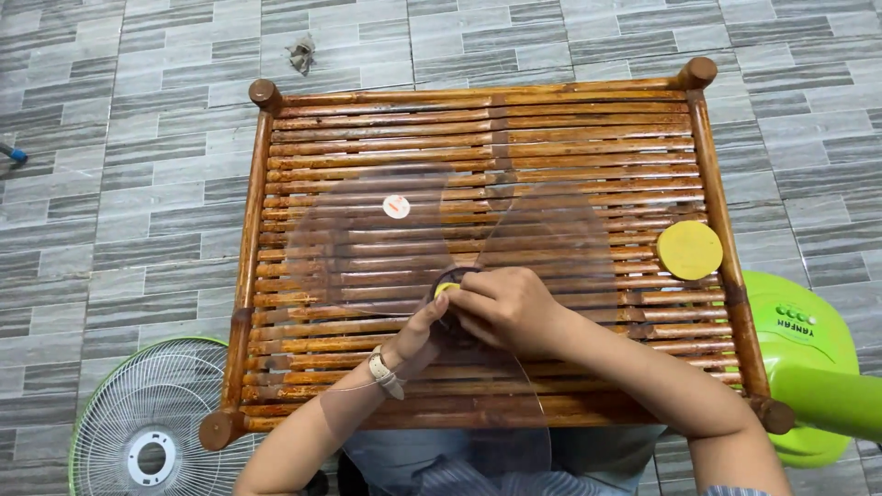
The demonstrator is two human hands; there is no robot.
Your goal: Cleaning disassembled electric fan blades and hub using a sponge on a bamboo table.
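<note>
A clear plastic fan blade point(367, 230) with three lobes lies on a low bamboo slat table point(588, 129). A small round sticker point(396, 207) sits on its upper left lobe. My left hand point(421, 329) reaches under the near lobe and pinches the dark hub, where a small yellow-green piece point(446, 288) shows. My right hand point(501, 308) rests on top of the hub with its fingers curled over it. A watch point(385, 372) is on my left wrist.
A round yellow cap point(689, 250) lies near the table's right edge. A white wire fan guard point(152, 432) with a green rim lies on the tiled floor at lower left. A bright green fan base point(808, 367) stands at right. A crumpled scrap point(301, 55) lies beyond the table.
</note>
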